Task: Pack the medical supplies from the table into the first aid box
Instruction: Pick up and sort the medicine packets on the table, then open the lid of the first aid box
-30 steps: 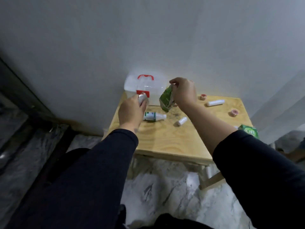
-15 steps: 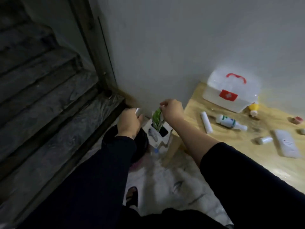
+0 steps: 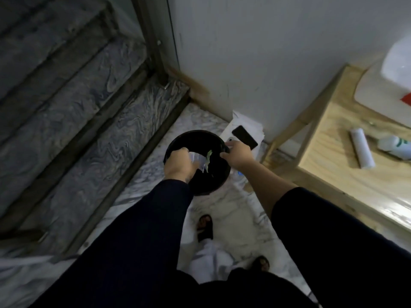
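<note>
Here, the scene as it stood:
Left hand: over the near-left rim of the black bin, fingers curled round a crumpled clear wrapper.
Right hand: at the bin's right rim, fingers pointing down and loosely spread; whether they gripped anything could not be told.
Green scrap: a small torn piece hung between the two hands, above the bin's dark mouth, touching the clear wrapper's edge.
Bin: round, black, on the marble floor by the wall, just left of the counter.
First aid box: white with a red patch, at the far end of the wooden counter, only partly in frame, lid down.
Supplies on the counter: a white roll lay flat near the left edge; a white bottle with green print lay on its side just beside it.
Dark phone: on a white stack behind the bin.
</note>
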